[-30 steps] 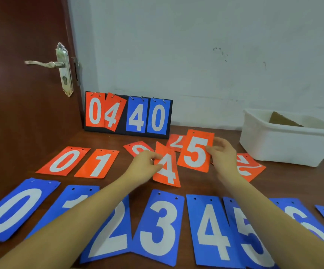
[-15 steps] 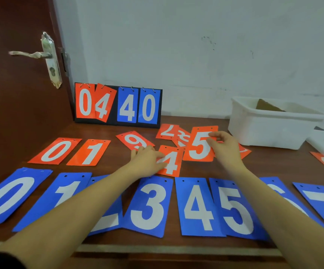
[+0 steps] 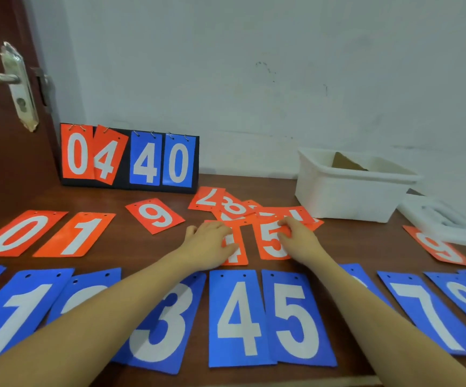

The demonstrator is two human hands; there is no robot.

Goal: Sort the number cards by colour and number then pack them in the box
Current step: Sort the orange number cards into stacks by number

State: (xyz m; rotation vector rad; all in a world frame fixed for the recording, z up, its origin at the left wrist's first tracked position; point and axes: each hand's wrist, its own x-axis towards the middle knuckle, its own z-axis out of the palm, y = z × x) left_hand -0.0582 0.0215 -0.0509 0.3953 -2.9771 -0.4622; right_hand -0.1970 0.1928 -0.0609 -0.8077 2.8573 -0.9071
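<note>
Blue number cards lie in a row along the table's near edge, among them blue 3 [image 3: 164, 322], blue 4 [image 3: 238, 317] and blue 5 [image 3: 296, 319]. Behind them lie orange 0 [image 3: 21, 233] and orange 1 [image 3: 77, 234]. My left hand [image 3: 210, 244] rests flat on the orange 4 card [image 3: 238, 254], pressing it on the table. My right hand [image 3: 298, 238] holds the orange 5 card [image 3: 270, 241] beside it, fingers on its right edge. A loose pile of orange cards [image 3: 226, 203] lies just behind. An orange 9 [image 3: 155, 215] sits apart.
A white plastic box [image 3: 349, 191] with a brown piece inside stands at the back right, its white lid [image 3: 446, 222] beside it. A scoreboard stand [image 3: 130, 159] showing 04 40 stands by the wall. Another orange 9 [image 3: 439, 250] lies far right. A brown door [image 3: 0, 107] is at left.
Both hands have lowered the orange 4 and 5 cards from the air onto the table, side by side above the blue row. My head has turned left and down.
</note>
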